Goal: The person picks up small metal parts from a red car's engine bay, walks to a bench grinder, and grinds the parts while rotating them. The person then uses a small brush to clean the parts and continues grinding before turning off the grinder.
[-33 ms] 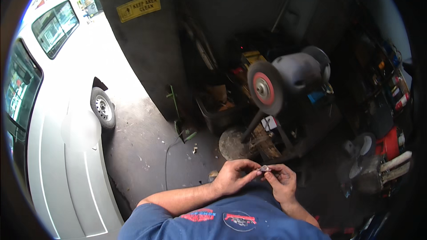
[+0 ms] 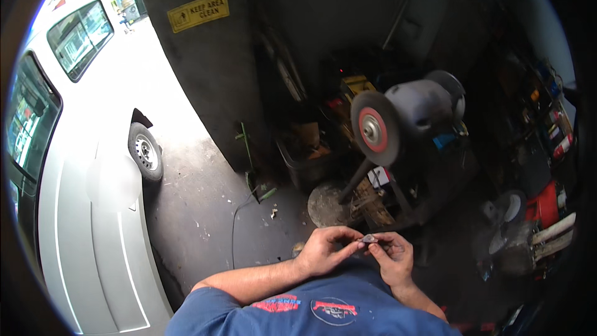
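Observation:
My left hand (image 2: 324, 251) and my right hand (image 2: 393, 257) meet in front of my chest, low in the head view. Between their fingertips they pinch a small grey metal piece (image 2: 370, 238), flat and roughly triangular. Both hands touch it, the left from the left side and the right from below and the right. My forearms come up from a blue shirt (image 2: 311, 311) at the bottom edge. Straight ahead, beyond the hands, stands a grey bench grinder (image 2: 418, 107) on a pedestal, with a dark wheel with a red centre (image 2: 375, 129) facing me.
A white van (image 2: 93, 211) with its tyre (image 2: 145, 151) fills the left side on a concrete floor (image 2: 205, 211). A dark pillar with a yellow sign (image 2: 198, 12) rises behind. A crate (image 2: 305, 155), a round base plate (image 2: 326, 204), cans and red items (image 2: 547, 202) crowd the right.

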Demonstrator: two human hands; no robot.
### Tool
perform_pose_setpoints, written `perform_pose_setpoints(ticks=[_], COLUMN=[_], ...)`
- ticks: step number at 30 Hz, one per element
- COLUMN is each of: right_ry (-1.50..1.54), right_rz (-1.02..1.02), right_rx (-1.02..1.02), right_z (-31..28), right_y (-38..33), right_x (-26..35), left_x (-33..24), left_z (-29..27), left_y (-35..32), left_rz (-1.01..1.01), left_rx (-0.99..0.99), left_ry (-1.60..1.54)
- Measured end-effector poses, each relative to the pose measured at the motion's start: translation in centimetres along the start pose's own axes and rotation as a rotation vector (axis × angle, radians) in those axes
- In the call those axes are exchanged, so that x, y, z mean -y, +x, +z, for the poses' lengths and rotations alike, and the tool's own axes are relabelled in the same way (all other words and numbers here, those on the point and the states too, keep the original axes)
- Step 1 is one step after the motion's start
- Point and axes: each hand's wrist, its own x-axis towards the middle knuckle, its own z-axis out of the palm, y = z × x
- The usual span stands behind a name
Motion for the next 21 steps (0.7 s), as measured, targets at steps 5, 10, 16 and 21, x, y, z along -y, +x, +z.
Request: perform_pose_setpoints(ticks=[5, 10, 16, 21], right_ry=[0.061, 0.072, 0.104, 0.105], right_rz=[0.028, 0.086, 0.106, 0.101], right_rx=[0.083, 0.122, 0.262, 0.384], right_z=[3.2, 4.3, 3.8, 1.8], right_y=[3.7, 5.6, 7.5, 9.0], right_x=[-1.3, -1.5, -1.7, -0.5], left_x=[1.0, 1.6, 2.1, 1.7], left_z=[-4.0, -4.8, -5.0, -3.5], left_y=[-0.2, -0.7, -0.4, 0.6], left_rz=[-0.147, -0.141, -0.158, -0.098], left_rx=[-0.044, -0.122, -0.181, -0.222], left_ry=[-0.07, -0.016, -0.014, 0.083])
